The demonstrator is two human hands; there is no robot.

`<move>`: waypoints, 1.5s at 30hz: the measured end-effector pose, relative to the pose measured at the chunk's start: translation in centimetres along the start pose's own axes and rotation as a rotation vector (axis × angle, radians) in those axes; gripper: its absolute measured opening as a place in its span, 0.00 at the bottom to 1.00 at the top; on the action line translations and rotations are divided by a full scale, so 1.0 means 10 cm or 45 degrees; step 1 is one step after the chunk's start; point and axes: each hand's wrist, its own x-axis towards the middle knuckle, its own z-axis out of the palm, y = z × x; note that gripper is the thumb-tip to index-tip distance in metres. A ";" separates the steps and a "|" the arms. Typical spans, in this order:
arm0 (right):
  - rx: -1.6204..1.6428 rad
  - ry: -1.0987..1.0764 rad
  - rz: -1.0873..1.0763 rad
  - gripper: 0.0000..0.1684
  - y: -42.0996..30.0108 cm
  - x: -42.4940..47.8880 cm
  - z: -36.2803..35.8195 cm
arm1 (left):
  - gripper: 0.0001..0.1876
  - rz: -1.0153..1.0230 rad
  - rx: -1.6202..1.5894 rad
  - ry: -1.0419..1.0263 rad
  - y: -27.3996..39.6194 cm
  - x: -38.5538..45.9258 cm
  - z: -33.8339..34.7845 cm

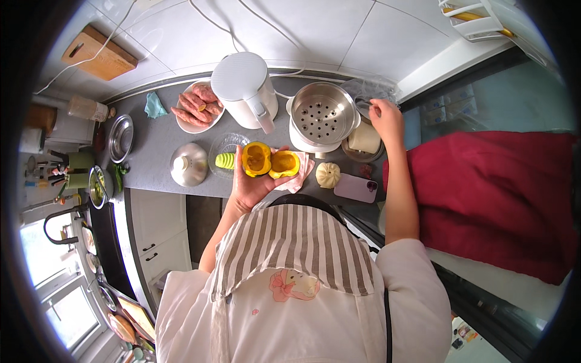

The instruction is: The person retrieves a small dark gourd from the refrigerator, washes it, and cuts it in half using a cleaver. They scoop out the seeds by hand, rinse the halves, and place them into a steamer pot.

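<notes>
My left hand point(250, 189) cradles two hollowed halves of a small pumpkin, the left half point(257, 159) and the right half point(284, 164), cut faces up. A pink cloth point(303, 171) lies just behind them. Over the counter's right part, my right hand point(386, 119) is raised beside a metal rim point(363, 105) and a crumpled clear plastic bag point(374, 88). Its fingertips are drawn together; whether they hold something is not clear. Between my hands stands an electric steamer with a perforated steel tray point(319, 119). A cream-coloured block point(364, 138) rests in a dish below my right hand.
A white electric kettle point(243, 86) stands behind the pumpkin, near a plate of sweet potatoes point(195, 106). Left are a steel lid point(189, 164) and green slices point(225, 160) on a glass plate. A pleated bun point(327, 175) and a phone point(356, 188) lie near the front edge.
</notes>
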 end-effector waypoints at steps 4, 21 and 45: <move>0.728 -0.371 -0.498 0.18 -1.02 -0.39 -0.28 | 0.38 -0.023 -0.027 0.000 -0.06 0.05 0.19; -0.049 -0.180 -0.445 0.10 -0.79 0.06 0.32 | 0.37 0.080 -0.072 0.038 0.04 0.12 0.10; 0.297 0.496 -0.018 0.06 -0.48 -0.40 -0.74 | 0.32 0.729 2.255 -0.178 -0.14 1.08 0.63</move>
